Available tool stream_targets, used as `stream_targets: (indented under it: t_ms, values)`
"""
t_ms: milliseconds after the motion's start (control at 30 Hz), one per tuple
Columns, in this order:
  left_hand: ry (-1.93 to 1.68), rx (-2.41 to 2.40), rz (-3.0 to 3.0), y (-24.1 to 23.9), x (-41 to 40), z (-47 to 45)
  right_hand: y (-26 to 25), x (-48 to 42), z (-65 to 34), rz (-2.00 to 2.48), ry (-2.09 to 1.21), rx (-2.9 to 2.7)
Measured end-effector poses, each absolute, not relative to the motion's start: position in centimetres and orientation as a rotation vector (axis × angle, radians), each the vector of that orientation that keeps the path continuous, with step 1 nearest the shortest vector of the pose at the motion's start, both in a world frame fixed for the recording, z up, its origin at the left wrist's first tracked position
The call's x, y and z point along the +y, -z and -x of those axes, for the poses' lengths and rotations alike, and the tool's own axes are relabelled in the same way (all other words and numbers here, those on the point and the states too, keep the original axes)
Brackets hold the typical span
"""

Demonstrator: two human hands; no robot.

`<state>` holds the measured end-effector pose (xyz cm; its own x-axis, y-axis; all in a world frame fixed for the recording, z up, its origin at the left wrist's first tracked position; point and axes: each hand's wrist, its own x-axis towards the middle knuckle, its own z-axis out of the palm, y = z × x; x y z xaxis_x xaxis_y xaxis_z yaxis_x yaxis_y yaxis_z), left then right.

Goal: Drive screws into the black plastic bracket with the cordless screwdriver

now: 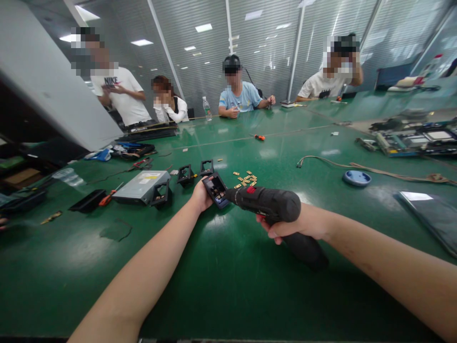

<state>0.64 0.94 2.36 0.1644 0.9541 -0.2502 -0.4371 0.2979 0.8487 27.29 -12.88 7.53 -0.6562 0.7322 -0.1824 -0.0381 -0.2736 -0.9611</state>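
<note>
My left hand (203, 196) is closed around the side of a black plastic housing (220, 200), tilted so its open inside shows small metal parts. In my right hand (285, 228) is a black cordless drill (267, 202), gripped by its handle. The drill's nose points left at the housing; whether its bit touches anything inside I cannot tell. Just beyond them lies a loose pile of small brass-coloured plates (246, 181). Similar black frames (184, 175) stand to the left of my left hand, one of them (161, 194) against a silver metal box.
The silver drive-like box (141, 186), an orange-handled screwdriver (109, 196) and a black tray (87, 201) lie left. A blue round dish (357, 178), a cable (342, 165) and a dark flat panel (424, 214) are right. Several people sit or stand across the green table (200, 286).
</note>
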Motion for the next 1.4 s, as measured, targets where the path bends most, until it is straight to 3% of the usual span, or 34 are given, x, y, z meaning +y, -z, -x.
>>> stream_targets:
  t_ms: [1400]
  values:
    - [-1.125, 0.933, -0.706, -2.42, 0.96, -0.68, -7.49, -12.71, -27.4, 0.871, -1.953, -1.516]
